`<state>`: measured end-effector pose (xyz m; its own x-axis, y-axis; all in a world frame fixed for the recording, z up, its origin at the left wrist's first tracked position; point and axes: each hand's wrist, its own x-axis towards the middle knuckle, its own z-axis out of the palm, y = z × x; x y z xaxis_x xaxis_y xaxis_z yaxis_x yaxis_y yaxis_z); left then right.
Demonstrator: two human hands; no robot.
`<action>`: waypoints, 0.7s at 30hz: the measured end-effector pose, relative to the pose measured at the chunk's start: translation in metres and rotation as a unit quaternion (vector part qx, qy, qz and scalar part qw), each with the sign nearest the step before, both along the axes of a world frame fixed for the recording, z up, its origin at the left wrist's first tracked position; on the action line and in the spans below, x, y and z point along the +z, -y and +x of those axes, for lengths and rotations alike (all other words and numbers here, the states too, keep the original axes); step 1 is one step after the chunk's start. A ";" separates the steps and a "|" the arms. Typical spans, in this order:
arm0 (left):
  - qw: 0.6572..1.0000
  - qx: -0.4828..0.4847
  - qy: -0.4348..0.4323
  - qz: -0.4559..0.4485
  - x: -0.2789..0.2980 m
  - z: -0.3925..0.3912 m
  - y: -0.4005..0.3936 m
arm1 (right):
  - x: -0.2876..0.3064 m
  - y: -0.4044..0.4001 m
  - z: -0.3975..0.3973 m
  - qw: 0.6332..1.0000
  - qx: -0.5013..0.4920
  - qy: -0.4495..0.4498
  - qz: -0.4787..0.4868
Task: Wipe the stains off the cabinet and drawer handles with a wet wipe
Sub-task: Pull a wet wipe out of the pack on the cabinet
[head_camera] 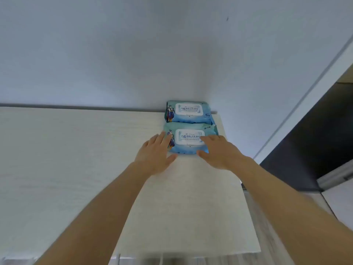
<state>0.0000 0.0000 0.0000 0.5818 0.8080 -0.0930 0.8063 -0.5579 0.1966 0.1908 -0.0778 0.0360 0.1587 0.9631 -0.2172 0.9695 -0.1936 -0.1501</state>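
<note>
Wet wipe packs: two, near [189,140], far [188,111]; both hands, left hand [155,154], right hand [219,152], on nearer.

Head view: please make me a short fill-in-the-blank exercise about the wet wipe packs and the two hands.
1. There are ____ wet wipe packs on the cabinet top.
2. Both hands reach for the ____ pack, not the far pack.
3. The left hand touches the near pack's ____ end, and the right hand its other end.
4. The white flap lid on the near pack is ____.

Missing words: two; near; left; closed
</note>
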 end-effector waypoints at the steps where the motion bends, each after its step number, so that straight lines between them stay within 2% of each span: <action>1: 1.000 0.000 -0.011 -0.002 -0.004 0.005 -0.003 | -0.003 -0.004 0.003 1.000 0.001 -0.001 -0.003; 6: 1.000 0.016 0.008 0.005 -0.022 0.014 -0.015 | -0.024 -0.017 0.014 0.999 -0.001 -0.034 0.009; 11: 0.997 0.014 0.053 0.046 -0.026 0.003 -0.013 | -0.031 -0.018 0.009 0.997 -0.010 -0.043 0.062; 18: 0.988 0.003 0.107 0.113 -0.019 -0.051 0.012 | -0.034 -0.007 -0.034 0.994 0.021 -0.043 0.097; 21: 0.984 0.000 0.138 0.113 -0.021 -0.078 0.023 | -0.036 0.005 -0.062 0.992 0.024 -0.052 0.115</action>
<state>-0.0780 -0.0228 -0.0213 0.5596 0.7896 0.2516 0.7393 -0.6129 0.2789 0.1289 -0.0826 0.0003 0.0997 0.9950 -0.0041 0.9538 -0.0968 -0.2844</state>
